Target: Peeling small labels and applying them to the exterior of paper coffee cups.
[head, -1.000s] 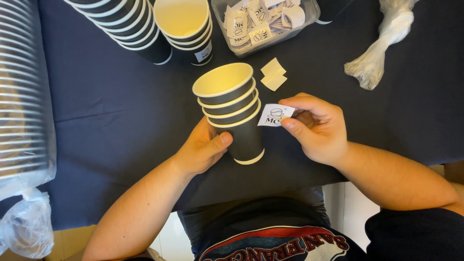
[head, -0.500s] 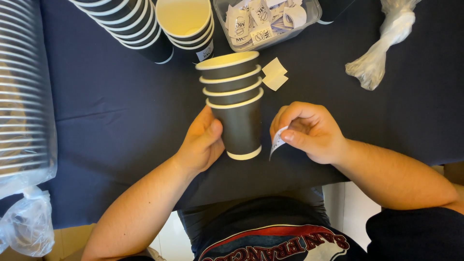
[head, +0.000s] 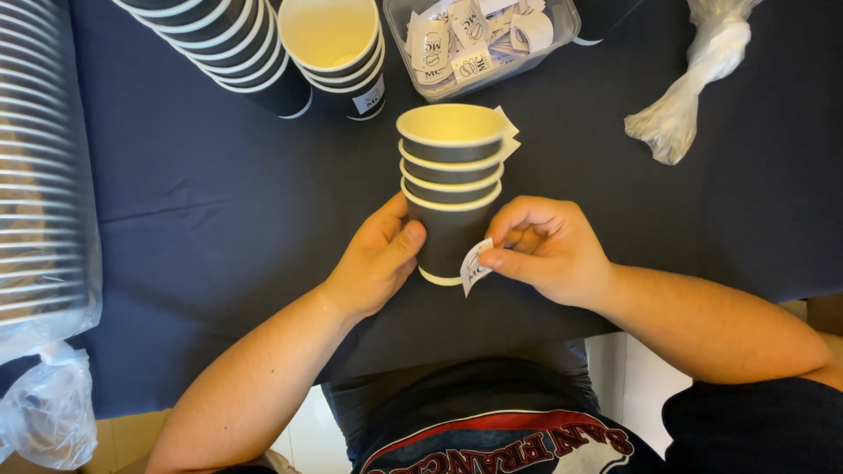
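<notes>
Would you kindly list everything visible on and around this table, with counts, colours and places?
stack of cups: four nested, black with pale rims, centre, upright
sticker: one, white, beside the stack's base
second stack: black cups, top centre
tilted stack: black cups, top left
wrapped cups: long sleeve in clear plastic, left edge
clear tub: one, holding white stickers, top
twisted plastic bag: one, whitish, top right
tablecloth: dark blue
left hand: steadies the stack
right hand: pinches the sticker
</notes>
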